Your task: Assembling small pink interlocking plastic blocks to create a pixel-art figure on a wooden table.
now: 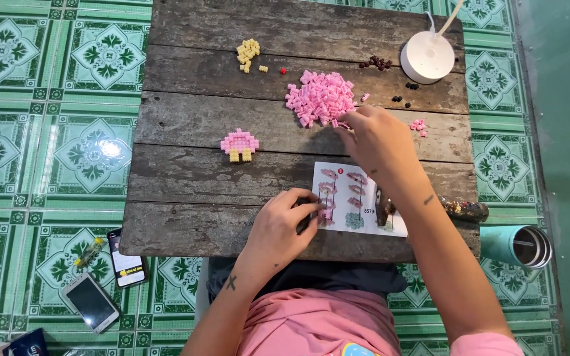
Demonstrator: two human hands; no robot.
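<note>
Reaching right hand (379,140), fingertips pinching into far heap of small pink plastic bricks (320,97), risking scattering them; left hand (284,227) curling fingers around small dark piece.

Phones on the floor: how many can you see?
2. One phone with a lit screen lies by the table's near-left corner; another phone, screen dark, lies just below-left of it.

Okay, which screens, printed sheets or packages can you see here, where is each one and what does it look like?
Instruction sheet: near table edge, between both hands; white rectangle with pink tree pictures.
Phone with lit screen: floor, left of the table; dark frame, white and yellow display.
Phone with dark screen: floor, beside the first; pale casing, screen off.
Dark blue package: bottom left corner, mostly cut off.
</note>
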